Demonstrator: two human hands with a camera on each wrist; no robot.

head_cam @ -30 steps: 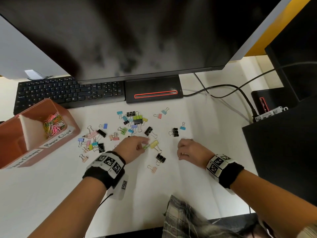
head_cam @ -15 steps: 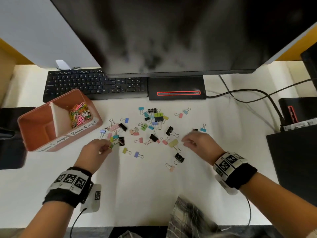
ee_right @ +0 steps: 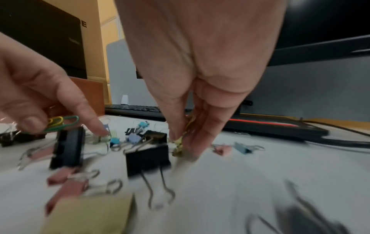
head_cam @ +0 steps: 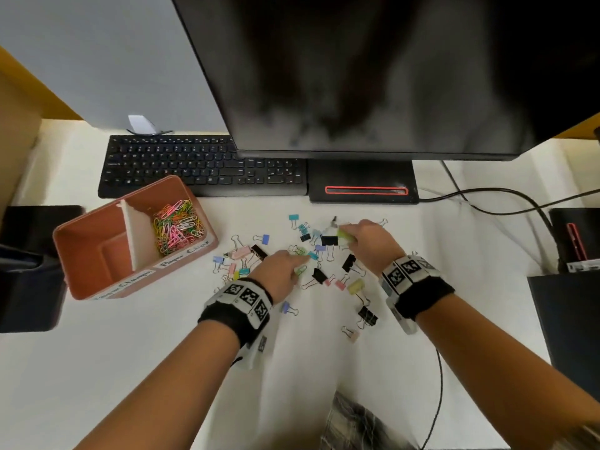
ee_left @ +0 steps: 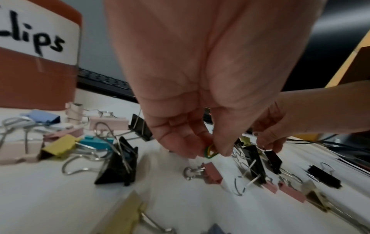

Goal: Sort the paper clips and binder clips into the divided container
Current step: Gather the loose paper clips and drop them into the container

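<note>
A terracotta divided container [head_cam: 97,241] stands at the left, with coloured paper clips [head_cam: 178,225] in its right compartment. Its left compartment looks empty. Several binder clips [head_cam: 319,276] in black, pink, blue and yellow lie scattered on the white desk. My left hand [ee_left: 210,152] pinches green and yellow paper clips [ee_right: 60,122] between thumb and middle finger. Its index finger points down at the small clips in the middle. My right hand [ee_right: 181,139] pinches a yellow binder clip [ee_right: 177,144] at the far side of the pile, beside a large black binder clip [ee_right: 148,159].
A black keyboard [head_cam: 201,167] and the monitor base [head_cam: 360,186] lie just behind the clips, under a large monitor [head_cam: 373,76]. Cables [head_cam: 506,196] run to the right towards a black box [head_cam: 568,319]. A dark object [head_cam: 29,271] sits left of the container.
My left hand has moved right, from the clips near the container to the middle of the pile. My right hand has shifted towards the far side and closed on the yellow binder clip.
</note>
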